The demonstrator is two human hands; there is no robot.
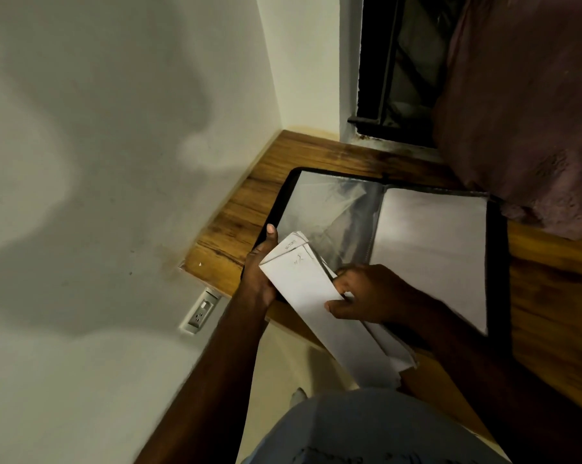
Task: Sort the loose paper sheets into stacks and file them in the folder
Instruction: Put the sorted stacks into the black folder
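Observation:
A black folder (pixel 498 262) lies open on the wooden desk (pixel 236 226), with clear plastic sleeves on its left page and a white sheet (pixel 430 249) on its right page. Over the folder's near left corner I hold a stack of white paper sheets (pixel 303 283). My left hand (pixel 259 269) grips the stack's left edge, thumb up along its side. My right hand (pixel 373 296) pinches the stack's right edge, thumb on the top sheet. The stack's lower end hangs past the desk's front edge.
A white wall runs along the left, with a power socket (pixel 199 313) below the desk edge. A dark barred window (pixel 396 68) and a reddish curtain (pixel 523 105) stand behind the desk. My lap in light cloth (pixel 366 430) fills the bottom.

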